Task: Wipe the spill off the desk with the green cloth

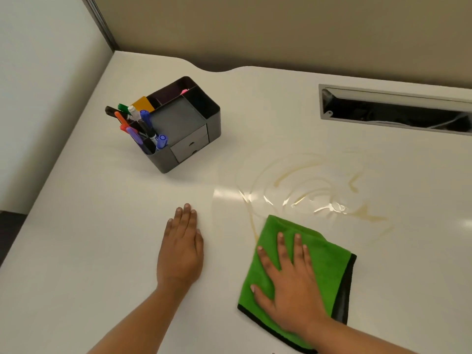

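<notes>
From my remote station, I see the right hand [291, 284] pressed flat, palm down and fingers spread, on top of the green cloth [329, 267], gripping nothing but pinning the fabric to the white desk [76, 251]. The left hand [181, 249] lies flat on the bare desk just left of the cloth, fingers together and extended, holding nothing and apart from the cloth's edge. The cloth is folded, with a black border showing along its near and right edges, and its far corner touches the near edge of the spill [306, 185]. The spill spreads beyond the cloth as thin, pale brownish arcs and streaks, with wet glints where the overhead light catches it; one narrow trail runs down along the cloth's far-left corner. Farther off, beyond the cloth and to its left, stands a black desk organiser [189, 129], well apart from the spill, with small drawers on its front face and a bunch of coloured markers [139, 123] standing tilted in its left compartment. Beyond the cloth to the right, a long rectangular cable slot [393, 108] with a grey rim is cut into the desk near the beige partition wall [281, 26] that backs it.
</notes>
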A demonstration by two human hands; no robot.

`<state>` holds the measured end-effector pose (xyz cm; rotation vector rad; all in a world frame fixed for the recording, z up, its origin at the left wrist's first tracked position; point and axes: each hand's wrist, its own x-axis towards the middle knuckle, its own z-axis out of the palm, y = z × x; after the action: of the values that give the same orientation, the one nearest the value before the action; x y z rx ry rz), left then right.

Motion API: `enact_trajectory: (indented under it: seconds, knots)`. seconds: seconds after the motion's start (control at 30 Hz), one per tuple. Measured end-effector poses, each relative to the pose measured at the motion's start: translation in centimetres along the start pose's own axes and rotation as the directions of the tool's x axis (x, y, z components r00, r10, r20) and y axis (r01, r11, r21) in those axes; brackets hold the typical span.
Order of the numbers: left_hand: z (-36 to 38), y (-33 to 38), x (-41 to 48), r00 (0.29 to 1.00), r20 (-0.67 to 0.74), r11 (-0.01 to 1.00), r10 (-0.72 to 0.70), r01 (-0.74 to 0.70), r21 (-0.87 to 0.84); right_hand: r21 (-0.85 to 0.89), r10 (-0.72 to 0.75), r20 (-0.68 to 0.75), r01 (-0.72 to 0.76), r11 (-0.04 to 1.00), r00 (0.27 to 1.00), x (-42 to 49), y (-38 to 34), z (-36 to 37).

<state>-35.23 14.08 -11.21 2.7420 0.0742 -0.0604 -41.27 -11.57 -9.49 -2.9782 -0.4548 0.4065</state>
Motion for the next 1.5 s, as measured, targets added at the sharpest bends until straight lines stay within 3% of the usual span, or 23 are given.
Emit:
enact_trajectory:
  seconds: [0.27,0.6,0.83,0.97,1.2,1.4,1.5]
  knots:
    - [-0.1,0.0,0.0,1.0,-0.005,1.0,0.0,0.0,0.001,0.019,-0.215,0.004,0.215,0.976,0.977,8.6,-0.9,-2.6]
    - [0.2,0.0,0.2,1.0,-0.006,1.0,-0.004,0.004,0.008,-0.013,-0.255,-0.059,0.255,0.967,0.965,24.0,-1.4,-6.3]
    - [0.4,-0.3,0.3,1.0,0.007,1.0,-0.009,0.009,-0.001,0.053,-0.453,0.028,0.451,0.891,0.891,12.5,-3.0,-3.1]
    - [0.6,-0.5,0.3,1.0,0.018,1.0,-0.004,0.004,0.006,-0.008,-0.507,0.1,0.51,0.86,0.856,6.9,-4.6,-1.1]
    - [0.7,-0.7,0.1,1.0,0.001,0.999,-0.023,0.023,-0.038,0.084,-0.518,0.005,0.516,0.852,0.855,11.1,-3.9,-2.0]
    - [0.5,-0.5,-0.1,1.0,-0.027,0.999,-0.009,0.008,-0.045,0.037,-0.293,-0.052,0.296,0.955,0.955,24.0,-1.7,-6.1]
    - [0.9,-0.8,0.2,0.999,-0.033,0.999,-0.008,0.007,-0.043,0.005,-0.242,-0.058,0.243,0.97,0.968,25.7,-1.3,-6.3]
